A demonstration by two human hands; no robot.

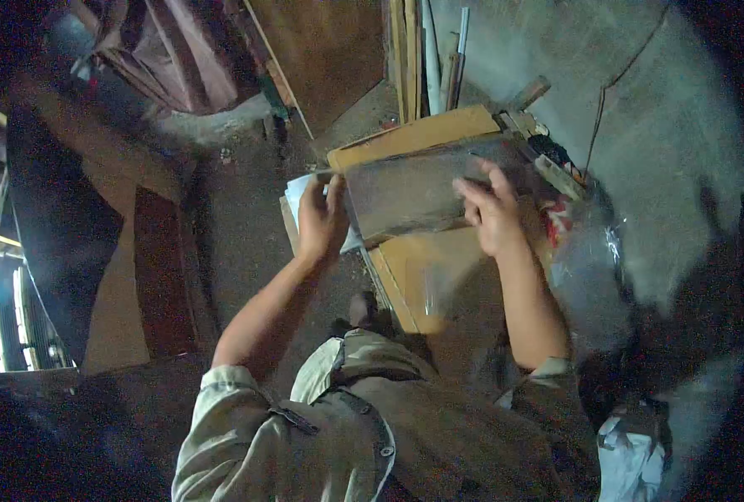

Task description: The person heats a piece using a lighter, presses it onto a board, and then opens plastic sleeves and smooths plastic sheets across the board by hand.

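My left hand is closed at the left edge of a thin, dark translucent sheet, which looks like plastic. White papers show beside and beneath this hand; whether the fingers also grip them I cannot tell. Over the right part of the sheet is my right hand, its fingers apart and slightly bent, with nothing visible in them. Under the sheet lies yellowish-brown cardboard, showing along the far side. More brown board appears on the near side.
Wooden strips and pipes lean at the back beside a brown panel. A grey wall stands on the right, with plastic wrapping at its foot. Draped cloth hangs at upper left; dark and brown boards stand left.
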